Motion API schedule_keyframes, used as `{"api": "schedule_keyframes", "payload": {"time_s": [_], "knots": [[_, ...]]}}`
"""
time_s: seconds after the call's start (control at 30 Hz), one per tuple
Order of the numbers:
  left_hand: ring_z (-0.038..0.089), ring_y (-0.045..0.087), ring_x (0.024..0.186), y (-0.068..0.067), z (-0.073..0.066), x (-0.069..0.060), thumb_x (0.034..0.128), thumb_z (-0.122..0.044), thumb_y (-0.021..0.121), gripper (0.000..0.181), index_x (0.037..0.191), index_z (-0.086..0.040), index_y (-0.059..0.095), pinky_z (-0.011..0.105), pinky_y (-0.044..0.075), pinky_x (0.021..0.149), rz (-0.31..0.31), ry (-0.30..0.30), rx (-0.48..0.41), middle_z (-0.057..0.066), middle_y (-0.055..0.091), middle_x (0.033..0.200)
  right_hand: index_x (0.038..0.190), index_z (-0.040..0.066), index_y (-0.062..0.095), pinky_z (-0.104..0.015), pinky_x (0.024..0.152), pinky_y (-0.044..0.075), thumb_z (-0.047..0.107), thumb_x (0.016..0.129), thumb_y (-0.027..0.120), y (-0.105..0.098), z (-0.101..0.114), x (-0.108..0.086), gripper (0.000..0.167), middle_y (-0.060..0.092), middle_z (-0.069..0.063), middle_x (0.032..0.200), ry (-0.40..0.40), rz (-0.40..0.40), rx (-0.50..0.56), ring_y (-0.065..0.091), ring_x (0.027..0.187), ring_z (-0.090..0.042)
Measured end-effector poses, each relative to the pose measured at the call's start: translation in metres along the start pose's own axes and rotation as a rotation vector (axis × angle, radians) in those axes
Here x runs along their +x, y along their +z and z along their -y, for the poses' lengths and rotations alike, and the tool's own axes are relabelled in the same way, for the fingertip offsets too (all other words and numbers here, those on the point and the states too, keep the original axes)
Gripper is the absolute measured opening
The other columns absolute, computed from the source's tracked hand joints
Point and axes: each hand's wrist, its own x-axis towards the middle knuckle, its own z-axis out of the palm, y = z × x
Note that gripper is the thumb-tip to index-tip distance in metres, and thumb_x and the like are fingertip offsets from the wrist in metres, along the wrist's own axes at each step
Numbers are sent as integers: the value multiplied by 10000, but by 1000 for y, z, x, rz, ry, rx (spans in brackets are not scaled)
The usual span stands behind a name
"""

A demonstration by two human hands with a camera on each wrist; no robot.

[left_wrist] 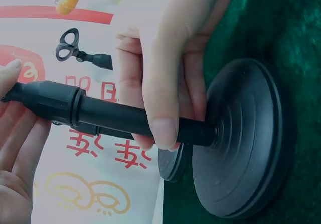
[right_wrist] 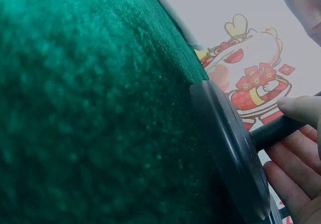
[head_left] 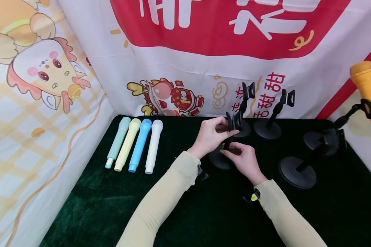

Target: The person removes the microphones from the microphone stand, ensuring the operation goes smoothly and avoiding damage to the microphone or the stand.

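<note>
A black desktop microphone stand [head_left: 220, 159] with a round base is between both hands. My left hand [head_left: 211, 135] grips it near its clip at the top. Lower down, my right hand [head_left: 244, 158] pinches the pole between thumb and fingers. In the left wrist view, the stand's pole [left_wrist: 115, 114] runs from a collar by the left hand [left_wrist: 20, 153] to the ridged base, with the right hand [left_wrist: 163, 83] around its lower part. The right wrist view shows the base [right_wrist: 228, 148] on the green cloth and the right thumb [right_wrist: 301, 108] against the pole.
Mint [head_left: 119, 142], yellow [head_left: 127, 144], blue [head_left: 140, 145] and white [head_left: 154, 146] microphones lie in a row at left. Black stands [head_left: 267, 129] are behind; another stand [head_left: 298, 172] is at right. An orange microphone [head_left: 368, 92] sits in a stand's clip. A printed curtain [head_left: 173, 65] backs the table.
</note>
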Motion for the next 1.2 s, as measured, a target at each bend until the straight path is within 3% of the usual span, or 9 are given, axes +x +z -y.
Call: {"api": "schedule_keyframes", "payload": {"time_s": [0.17, 0.27, 0.53, 0.83, 0.97, 1.2], "knots": [[42, 713, 871, 0, -1, 0, 887, -187, 823, 137, 940, -101, 731, 244, 578, 795, -5, -42, 10, -29, 726, 923, 935, 156, 780, -210, 712, 563, 207, 877, 839, 2, 0, -1, 97, 747, 69, 881, -34, -39, -32, 706, 821, -74], [44, 709, 876, 1, -4, -1, 891, -219, 822, 160, 980, -120, 733, 237, 573, 798, 23, -78, 18, -51, 724, 944, 902, 163, 773, -214, 697, 554, 214, 878, 839, 1, 1, -3, 87, 737, 78, 849, -44, -59, -48, 698, 795, -78], [60, 625, 1153, 0, -6, -14, 870, -379, 830, 506, 1323, -232, 660, 250, 487, 990, 119, -139, 67, -103, 665, 1253, 945, 141, 770, -199, 675, 537, 290, 891, 825, -20, 0, -11, 167, 728, 49, 845, -28, -117, -115, 695, 782, -107], [19, 547, 1238, -5, 12, -35, 866, -532, 780, 568, 1346, -255, 655, 323, 445, 1061, 150, -225, 164, -130, 635, 1324, 925, 108, 760, -134, 697, 510, 281, 902, 813, -61, -14, -20, 182, 754, -11, 940, 40, -201, -166, 709, 829, -82], [40, 546, 1247, -9, 18, -43, 854, -600, 754, 606, 1353, -275, 645, 346, 441, 1068, 169, -271, 183, -164, 620, 1318, 1008, 111, 790, -109, 727, 503, 245, 911, 806, -77, -22, -22, 167, 759, -5, 1046, 76, -217, -144, 700, 866, -22], [102, 549, 1269, -12, 25, -53, 867, -604, 741, 602, 1365, -282, 635, 405, 438, 1076, 196, -310, 180, -159, 607, 1338, 1005, 109, 788, -99, 714, 482, 217, 919, 797, -96, -29, -19, 138, 760, -16, 1042, 94, -251, -176, 676, 849, 19]]}}
